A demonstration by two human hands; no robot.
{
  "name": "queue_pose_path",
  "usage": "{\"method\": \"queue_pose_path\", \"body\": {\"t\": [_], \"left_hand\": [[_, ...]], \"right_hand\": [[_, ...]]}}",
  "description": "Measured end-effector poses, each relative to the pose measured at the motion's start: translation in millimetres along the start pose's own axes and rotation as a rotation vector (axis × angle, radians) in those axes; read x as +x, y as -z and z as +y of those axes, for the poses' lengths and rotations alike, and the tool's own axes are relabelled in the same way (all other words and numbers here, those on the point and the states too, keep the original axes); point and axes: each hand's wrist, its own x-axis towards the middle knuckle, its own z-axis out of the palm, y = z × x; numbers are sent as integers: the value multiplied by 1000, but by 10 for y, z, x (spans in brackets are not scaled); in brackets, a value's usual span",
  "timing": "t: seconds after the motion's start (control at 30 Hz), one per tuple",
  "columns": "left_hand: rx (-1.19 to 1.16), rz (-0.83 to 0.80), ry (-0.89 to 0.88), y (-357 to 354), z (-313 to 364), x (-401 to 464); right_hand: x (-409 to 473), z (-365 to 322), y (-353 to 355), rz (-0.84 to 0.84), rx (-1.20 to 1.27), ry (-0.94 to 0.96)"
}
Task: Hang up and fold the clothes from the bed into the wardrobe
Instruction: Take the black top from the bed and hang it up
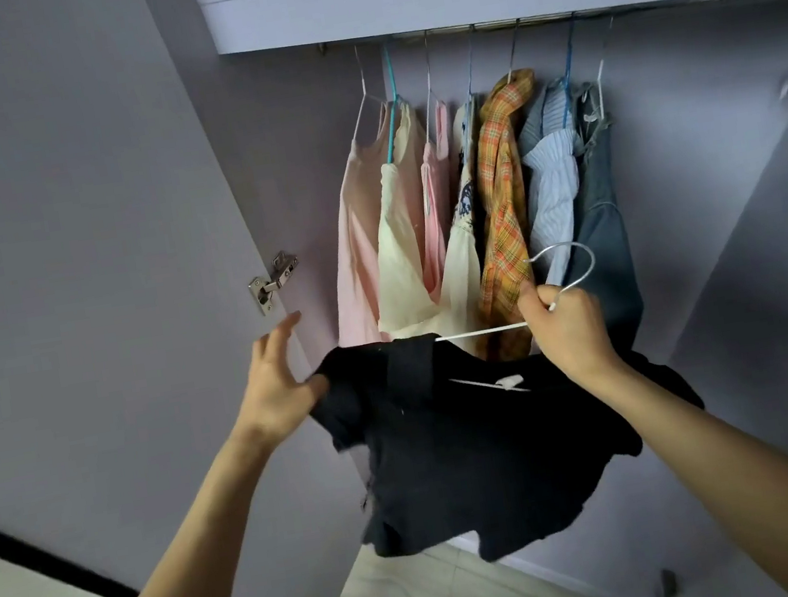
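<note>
1. Gripping the neck of a white hanger [563,273] just under its hook, the right hand [571,330] has its fingers curled round the wire; the hook curves up and to the right of the knuckles.
2. Left of that grip, the hanger's thin white arm runs sideways into a black garment [459,442], which droops below both hands, bunched and uneven.
3. At the far left end of the garment, the left hand [277,382] pinches a fold of the black cloth with its thumb while the other fingers stand spread and straight, touching nothing.
4. Step in hand, as I judge it: dressing the garment onto the hanger before it goes on the rail. One shoulder seems threaded; the cloth under the right hand looks loose, so the seating is not finished.
5. Above and beyond the grip, the wardrobe rail [494,24] carries a row of hung clothes [481,213], packed close, from pale pink on the left to grey-blue on the right.
6. Next move calls for pulling the cloth square over both hanger arms, then lifting the hook well above its present height to the rail.
7. Bare rail shows to the right of the grey-blue piece, which looks the easiest slot; the hook must turn to face the rail first.
</note>
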Motion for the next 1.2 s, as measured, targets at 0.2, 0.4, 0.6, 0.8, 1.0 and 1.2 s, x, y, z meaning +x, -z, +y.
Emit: {"method": "queue_pose_path", "body": {"t": [0.2, 0.4, 0.6, 0.8, 1.0, 1.2], "left_hand": [[377, -280, -397, -453, 385, -85], [479, -120, -388, -528, 421, -37], [375, -17, -347, -307, 302, 29], [406, 48, -303, -140, 204, -10], [453, 122, -272, 1, 51, -48], [369, 155, -265, 43, -57, -71]], "right_hand": [[-55, -214, -49, -79, -50, 88], [-197, 17, 292, -318, 220, 125], [-248, 705, 604, -377, -202, -35], [-130, 773, 547, -256, -380, -31], [-129, 647, 562, -47, -423, 149], [-357, 860, 645, -252, -525, -52]]}}
